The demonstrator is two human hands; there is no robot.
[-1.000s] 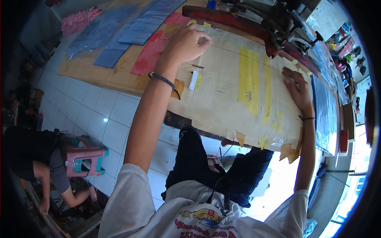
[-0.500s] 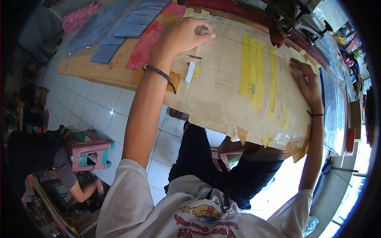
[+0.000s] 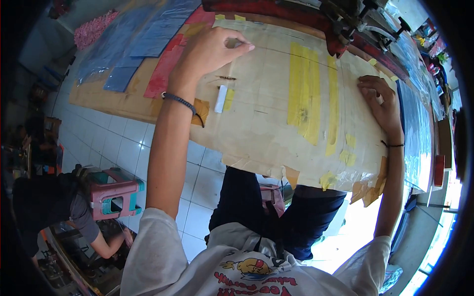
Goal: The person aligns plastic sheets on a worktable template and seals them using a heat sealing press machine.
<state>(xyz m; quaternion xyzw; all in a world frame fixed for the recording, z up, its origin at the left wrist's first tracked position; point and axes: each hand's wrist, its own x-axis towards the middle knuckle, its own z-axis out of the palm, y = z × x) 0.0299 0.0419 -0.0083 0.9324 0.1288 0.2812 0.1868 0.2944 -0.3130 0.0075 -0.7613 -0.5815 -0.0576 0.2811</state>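
Near the top left of a pale, tape-patched board [image 3: 266,93], my left hand [image 3: 210,52] is closed, thumb tip and forefinger tip brought together. Anything thin between them is too small to make out. At the board's right side, my right hand [image 3: 381,101] has its fingers bent down close to the surface, thumb drawn in beneath them; what they pinch, if anything, cannot be seen. Yellow tape strips [image 3: 303,93] run down the board between my hands. A small white strip [image 3: 220,98] lies below my left hand, beside a bit of yellow tape.
A red metal bar [image 3: 276,18] with clamps [image 3: 365,24] crosses behind the board. Blue plastic-covered sheets [image 3: 158,32] lie left, another [image 3: 414,133] right. At lower left, a co-worker [image 3: 49,202] bends beside a pink and green stool [image 3: 116,195].
The view has shifted. My left hand has moved slightly left and stays pinched. My right hand remains at the board's right side. The person at lower left has moved slightly.
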